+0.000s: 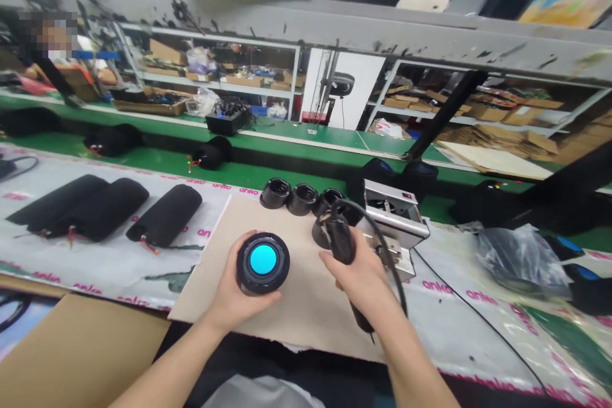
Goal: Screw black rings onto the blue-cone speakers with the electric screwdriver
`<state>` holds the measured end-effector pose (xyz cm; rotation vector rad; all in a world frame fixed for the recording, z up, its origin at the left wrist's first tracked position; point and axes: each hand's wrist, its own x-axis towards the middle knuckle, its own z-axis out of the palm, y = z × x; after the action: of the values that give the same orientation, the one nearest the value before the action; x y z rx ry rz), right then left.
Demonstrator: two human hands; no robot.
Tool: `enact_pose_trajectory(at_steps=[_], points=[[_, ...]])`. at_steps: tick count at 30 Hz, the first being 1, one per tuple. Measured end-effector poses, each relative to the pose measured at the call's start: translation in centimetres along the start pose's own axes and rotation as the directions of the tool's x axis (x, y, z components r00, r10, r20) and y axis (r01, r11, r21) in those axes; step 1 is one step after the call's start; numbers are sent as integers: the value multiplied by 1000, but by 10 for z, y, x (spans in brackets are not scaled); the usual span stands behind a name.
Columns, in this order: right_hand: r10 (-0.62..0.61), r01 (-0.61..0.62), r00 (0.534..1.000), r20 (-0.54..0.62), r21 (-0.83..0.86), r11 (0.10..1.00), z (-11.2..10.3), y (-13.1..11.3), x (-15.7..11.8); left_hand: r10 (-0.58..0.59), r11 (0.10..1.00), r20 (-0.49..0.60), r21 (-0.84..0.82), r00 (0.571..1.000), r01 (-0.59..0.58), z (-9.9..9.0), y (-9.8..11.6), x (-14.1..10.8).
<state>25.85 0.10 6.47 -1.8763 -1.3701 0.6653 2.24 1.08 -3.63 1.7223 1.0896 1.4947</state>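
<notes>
My left hand [234, 293] is wrapped round a black cylinder [263, 285] whose end shows a bright cyan disc. To its right, my right hand [358, 274] grips a black handheld tool [340, 239] with a looping black cable. Both hands are above a beige board [296, 306]. Several black rings [275, 192] stand in a row along the board's far edge, and one more black piece is partly hidden behind the tool. A silver machine [396, 217] with a red switch stands just beyond my right hand.
Black fabric-covered cylinders [167, 213] with red wires lie at the left. At the right are a clear plastic bag [523, 261] and a black cable. A cardboard box [81, 344] is at the lower left. Behind the green bench [335, 137], a person sits at the far left.
</notes>
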Motion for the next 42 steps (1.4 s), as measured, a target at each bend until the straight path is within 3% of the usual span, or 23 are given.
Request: enact_pose_trajectory(at_steps=[3,6,12,17,23,28,32,37,39,42], points=[[-48,44,999,-21,-168,985,23,-1,21,-41,995,36,-95,998,45,-1,3,-1],[-54,47,998,-15,-307,950,32,-2,33,-87,983,107,-153,990,103,-5,8,-2],[18,-38,999,-52,-434,900,44,-4,32,-106,990,278,-56,955,126,-23,21,2],[18,-59,992,-123,-334,941,42,1,27,-149,983,267,-60,952,171,-23,25,14],[-30,41,967,-255,39,998,-3,-12,-2,-142,981,116,-114,983,155,0,22,19],[-198,210,978,-72,417,885,-24,-18,-39,-105,980,154,-149,983,129,15,23,12],[-455,418,883,112,252,873,-24,-13,-49,-68,977,186,-185,980,103,19,28,10],[-535,492,805,257,215,843,-28,-13,-45,-70,980,202,-167,977,105,20,31,8],[-506,458,832,229,230,858,-29,-12,-44,-72,981,213,-161,974,108,19,30,7],[-347,279,910,226,282,918,-25,-5,-43,-77,981,224,-159,971,114,19,29,5]])
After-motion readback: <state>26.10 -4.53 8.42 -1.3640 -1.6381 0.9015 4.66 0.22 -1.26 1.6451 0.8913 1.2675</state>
